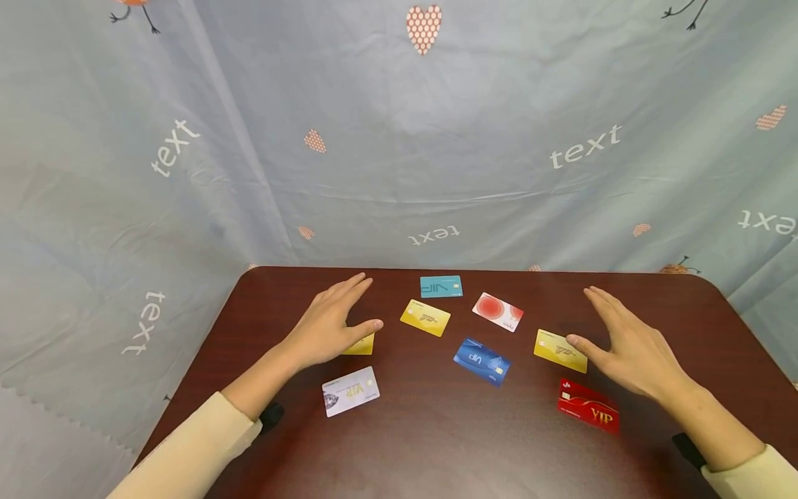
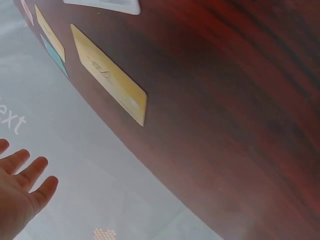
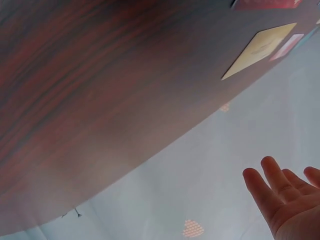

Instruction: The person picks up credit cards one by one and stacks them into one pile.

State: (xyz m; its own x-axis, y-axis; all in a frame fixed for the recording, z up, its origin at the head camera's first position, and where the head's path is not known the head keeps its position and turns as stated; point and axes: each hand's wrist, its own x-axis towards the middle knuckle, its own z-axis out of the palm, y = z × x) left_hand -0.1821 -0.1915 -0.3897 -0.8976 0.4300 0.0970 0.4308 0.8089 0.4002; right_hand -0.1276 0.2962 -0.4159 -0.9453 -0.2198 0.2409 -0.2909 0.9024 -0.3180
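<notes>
My left hand point(image 1: 327, 324), fingers extended and holding nothing, hovers over a gold card point(image 1: 359, 346) that it partly hides; the left wrist view shows this gold card point(image 2: 111, 76) whole. Nearer to me lies a silver VIP card point(image 1: 351, 391). On the other side, my right hand point(image 1: 636, 346) is raised with straight fingers, beside another gold card point(image 1: 560, 351) and above a red VIP card point(image 1: 589, 406). Between the hands lie a third gold card point(image 1: 425, 318), a teal VIP card point(image 1: 441, 286), a white card with red circles point(image 1: 498, 312) and a blue VIP card point(image 1: 482, 361).
The cards lie flat and apart on a dark reddish-brown table point(image 1: 424, 450) with rounded far corners. Behind its far edge hangs a grey-blue cloth point(image 1: 374, 173) printed with hearts and "text". Dark bands point(image 1: 271, 418) show at both wrists.
</notes>
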